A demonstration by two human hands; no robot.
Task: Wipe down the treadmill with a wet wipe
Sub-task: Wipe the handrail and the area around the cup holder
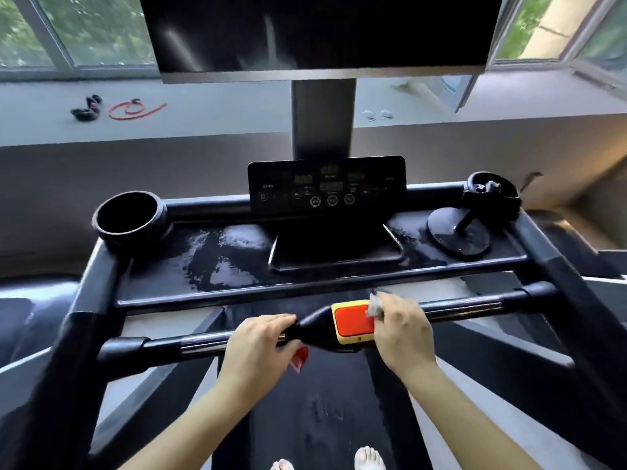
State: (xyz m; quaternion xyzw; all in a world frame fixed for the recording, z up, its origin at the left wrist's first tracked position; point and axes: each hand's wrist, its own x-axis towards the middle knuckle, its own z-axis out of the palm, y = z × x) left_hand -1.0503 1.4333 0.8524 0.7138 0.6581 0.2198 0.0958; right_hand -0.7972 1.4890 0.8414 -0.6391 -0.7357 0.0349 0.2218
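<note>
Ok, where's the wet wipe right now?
Head view, lower centre: the right hand holds the wet wipe against the right edge of the red button on the handlebar.

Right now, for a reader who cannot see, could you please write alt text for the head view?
The right hand holds a wet wipe against the red button in the middle of the treadmill's handlebar, while the left hand grips the bar beside it. Beyond, the black console tray shows wet streaks below a dark screen.

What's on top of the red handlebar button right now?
A crumpled wet wipe, pinched in the right hand, sits on the right edge of the red button; the rest of its face is bare. The hand hides most of the wipe.
</note>
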